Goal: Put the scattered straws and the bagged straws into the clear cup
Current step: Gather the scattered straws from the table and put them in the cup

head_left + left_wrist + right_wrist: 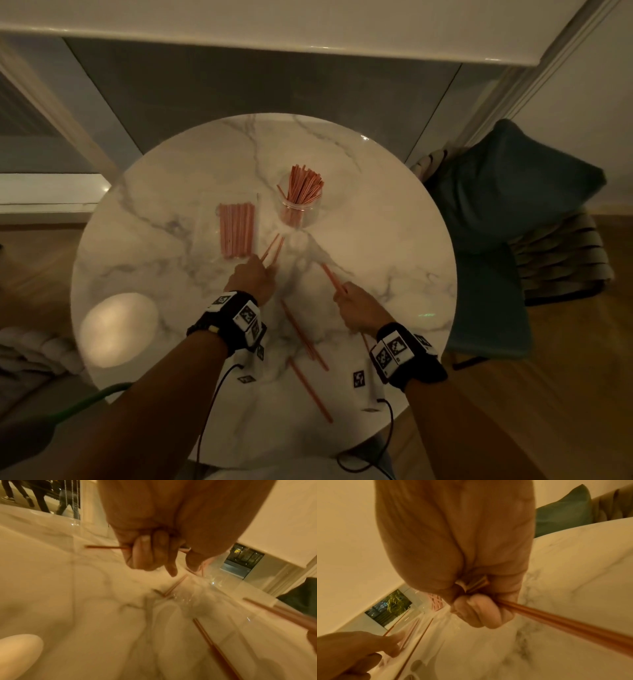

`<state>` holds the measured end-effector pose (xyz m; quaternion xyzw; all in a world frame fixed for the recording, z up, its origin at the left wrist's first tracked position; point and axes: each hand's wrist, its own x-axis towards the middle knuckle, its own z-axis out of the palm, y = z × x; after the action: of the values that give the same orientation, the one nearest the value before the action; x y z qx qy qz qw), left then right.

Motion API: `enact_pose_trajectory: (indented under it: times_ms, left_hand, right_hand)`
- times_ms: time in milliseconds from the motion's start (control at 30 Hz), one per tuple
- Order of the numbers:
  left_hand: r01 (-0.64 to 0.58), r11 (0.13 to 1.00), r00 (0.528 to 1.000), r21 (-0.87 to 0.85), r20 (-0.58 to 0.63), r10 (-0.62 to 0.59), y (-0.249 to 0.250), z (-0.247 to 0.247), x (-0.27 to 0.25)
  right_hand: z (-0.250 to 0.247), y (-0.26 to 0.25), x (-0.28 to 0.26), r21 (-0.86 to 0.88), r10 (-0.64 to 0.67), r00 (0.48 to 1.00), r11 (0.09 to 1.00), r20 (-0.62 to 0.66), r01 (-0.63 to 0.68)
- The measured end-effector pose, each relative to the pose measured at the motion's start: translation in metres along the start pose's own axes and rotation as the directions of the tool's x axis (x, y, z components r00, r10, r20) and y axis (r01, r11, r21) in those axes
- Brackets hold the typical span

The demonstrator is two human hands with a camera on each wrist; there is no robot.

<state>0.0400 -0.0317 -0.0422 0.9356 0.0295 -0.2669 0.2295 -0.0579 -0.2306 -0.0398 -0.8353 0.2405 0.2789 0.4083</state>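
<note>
The clear cup [298,209] stands at the table's middle, holding several pink straws [303,183]. To its left lies the clear bag of straws [237,234]. My left hand [259,272] sits just below the bag, fingers curled round a thin straw [102,547], beside two loose straws [273,249]. My right hand [344,296] grips a few straws [330,277] that point up toward the cup; the same straws [556,623] show in the right wrist view. More loose straws [303,334] lie between my wrists, and another loose straw [310,390] lies nearer me.
The round marble table [394,219] has a bright lamp reflection [118,329] at its front left. A teal cushion [507,185] sits on a seat to the right. Small square marker tags [358,378] lie near the front edge.
</note>
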Motion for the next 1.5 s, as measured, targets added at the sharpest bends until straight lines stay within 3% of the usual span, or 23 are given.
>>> enact_pose_trajectory:
  times_ms: [167, 300, 567, 667, 767, 967, 1167, 1400, 1500]
  left_hand:
    - [0.059, 0.997, 0.996, -0.040, -0.060, -0.062, 0.020, 0.007, 0.007]
    - [0.073, 0.996, 0.996, 0.046, -0.045, -0.071, 0.023, 0.011, 0.008]
    - [-0.029, 0.946, 0.999, 0.324, -0.007, 0.034, 0.021, 0.021, -0.007]
    - [-0.053, 0.941, 0.999, 0.335, 0.006, 0.054, 0.014, 0.020, -0.012]
    - [-0.073, 0.961, 0.997, 0.266, 0.035, 0.066, 0.006, 0.015, -0.014]
    - [-0.092, 0.991, 0.995, -0.095, 0.037, 0.096, 0.000, 0.000, -0.018]
    - [-0.225, 0.961, 0.969, -0.160, 0.068, 0.238, 0.002, -0.017, -0.033]
    - [-0.122, 0.842, 0.939, -0.526, 0.213, 0.269, 0.002, -0.010, -0.056]
    - [-0.137, 0.873, 0.927, -0.469, 0.249, 0.279, 0.009, -0.011, -0.070]
  right_hand:
    - [-0.003, 0.003, -0.001, 0.175, 0.070, 0.997, 0.982, 0.035, -0.075]
    - [-0.002, 0.008, 0.002, 0.209, 0.045, 0.999, 0.977, -0.019, -0.040]
    - [0.007, -0.001, 0.005, 0.435, 0.111, 0.993, 0.896, -0.031, -0.087]
    - [0.008, -0.014, 0.001, 0.546, 0.125, 0.992, 0.832, -0.005, -0.102]
    - [0.013, -0.024, 0.001, 0.684, 0.083, 0.997, 0.727, -0.001, -0.059]
    - [0.015, -0.052, 0.003, 0.873, 0.044, 0.999, 0.486, 0.015, -0.035]
    - [0.019, -0.079, 0.000, 0.923, 0.003, 1.000, 0.385, -0.010, 0.008]
    - [0.027, -0.100, 0.001, 0.957, 0.006, 0.991, 0.261, -0.133, 0.127]
    - [0.029, -0.108, 0.000, 0.949, 0.020, 0.983, 0.266, -0.183, 0.171]
